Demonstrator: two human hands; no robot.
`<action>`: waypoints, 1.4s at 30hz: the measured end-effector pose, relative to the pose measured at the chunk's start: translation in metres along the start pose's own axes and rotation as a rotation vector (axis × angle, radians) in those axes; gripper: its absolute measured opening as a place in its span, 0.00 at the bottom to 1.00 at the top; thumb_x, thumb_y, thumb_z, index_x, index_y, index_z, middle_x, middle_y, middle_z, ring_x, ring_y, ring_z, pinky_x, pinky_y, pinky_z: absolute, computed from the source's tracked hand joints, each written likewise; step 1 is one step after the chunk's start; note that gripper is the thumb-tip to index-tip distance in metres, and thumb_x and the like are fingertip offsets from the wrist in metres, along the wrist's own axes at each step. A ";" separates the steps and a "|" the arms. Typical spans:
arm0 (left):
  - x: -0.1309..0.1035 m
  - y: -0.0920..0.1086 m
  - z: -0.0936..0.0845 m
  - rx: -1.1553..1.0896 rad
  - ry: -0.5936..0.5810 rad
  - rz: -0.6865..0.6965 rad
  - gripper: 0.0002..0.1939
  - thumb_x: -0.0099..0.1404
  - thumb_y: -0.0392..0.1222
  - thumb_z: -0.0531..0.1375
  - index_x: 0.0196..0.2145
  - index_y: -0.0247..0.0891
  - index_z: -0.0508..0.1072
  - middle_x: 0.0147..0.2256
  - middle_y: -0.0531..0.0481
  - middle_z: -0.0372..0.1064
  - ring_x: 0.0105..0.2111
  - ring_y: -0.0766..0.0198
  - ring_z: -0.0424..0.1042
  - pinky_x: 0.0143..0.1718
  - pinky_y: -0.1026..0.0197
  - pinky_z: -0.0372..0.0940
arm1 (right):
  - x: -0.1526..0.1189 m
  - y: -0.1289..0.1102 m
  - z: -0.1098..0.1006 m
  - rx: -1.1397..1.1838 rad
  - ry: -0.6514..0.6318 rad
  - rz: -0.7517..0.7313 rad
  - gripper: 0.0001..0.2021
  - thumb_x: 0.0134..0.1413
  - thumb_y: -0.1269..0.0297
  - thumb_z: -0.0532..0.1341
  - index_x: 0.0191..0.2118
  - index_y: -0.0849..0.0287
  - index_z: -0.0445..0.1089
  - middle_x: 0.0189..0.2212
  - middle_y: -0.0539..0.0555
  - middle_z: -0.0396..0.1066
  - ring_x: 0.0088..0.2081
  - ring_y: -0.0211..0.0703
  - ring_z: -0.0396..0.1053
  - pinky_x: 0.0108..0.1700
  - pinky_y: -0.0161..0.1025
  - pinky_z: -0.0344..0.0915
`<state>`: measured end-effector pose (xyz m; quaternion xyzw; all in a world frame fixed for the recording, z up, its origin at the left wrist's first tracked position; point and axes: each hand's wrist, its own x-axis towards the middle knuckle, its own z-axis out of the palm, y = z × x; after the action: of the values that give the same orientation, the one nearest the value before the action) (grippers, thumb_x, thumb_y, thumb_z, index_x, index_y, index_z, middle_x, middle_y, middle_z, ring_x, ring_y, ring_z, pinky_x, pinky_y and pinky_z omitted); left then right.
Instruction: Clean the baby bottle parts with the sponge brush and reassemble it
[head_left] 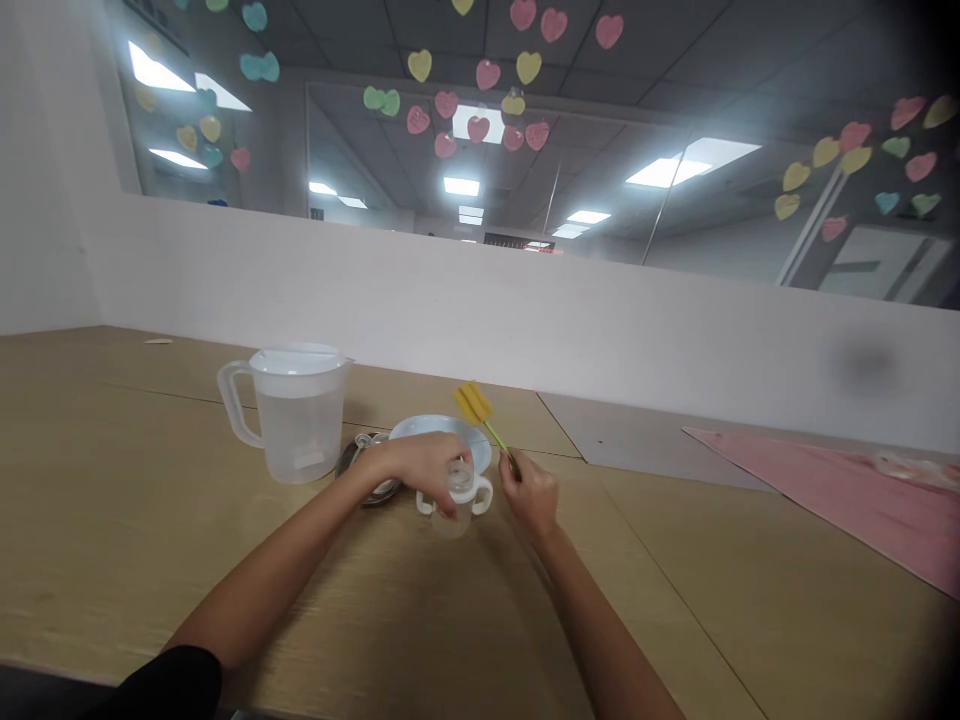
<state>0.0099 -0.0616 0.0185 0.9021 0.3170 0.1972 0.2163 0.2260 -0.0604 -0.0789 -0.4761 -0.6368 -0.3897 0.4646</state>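
Observation:
My left hand point(429, 462) is closed around the upper part of a clear baby bottle point(452, 522) with two white side handles. The bottle is upright, close above or on the table; I cannot tell which. In my right hand point(531, 492) is the green stick of a sponge bottle brush point(472, 403), its yellow head pointing up and away to the left. Just behind the bottle stands a pale round basin point(482, 440), partly covered by my left hand. A dark metal dish point(382, 493) with small items in it sits partly under my left wrist.
To the left stands a translucent lidded pitcher point(300, 430) with a big handle. A pink cloth point(840, 500) lies at the right, with a plastic-looking packet on it. Behind the wooden table point(150, 520) rise a low white wall point(450, 290) and a window with heart stickers.

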 end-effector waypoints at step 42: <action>0.026 -0.044 0.018 0.753 0.330 0.207 0.24 0.52 0.27 0.56 0.48 0.38 0.67 0.43 0.44 0.62 0.43 0.57 0.60 0.44 0.56 0.58 | 0.008 -0.027 -0.010 -0.111 -0.353 -0.204 0.13 0.57 0.66 0.50 0.34 0.59 0.73 0.17 0.49 0.69 0.17 0.32 0.62 0.23 0.34 0.45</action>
<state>0.0157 -0.0183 -0.0136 0.9016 0.3052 0.2299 -0.2028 0.2006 -0.0742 -0.0705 -0.4951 -0.7307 -0.3798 0.2769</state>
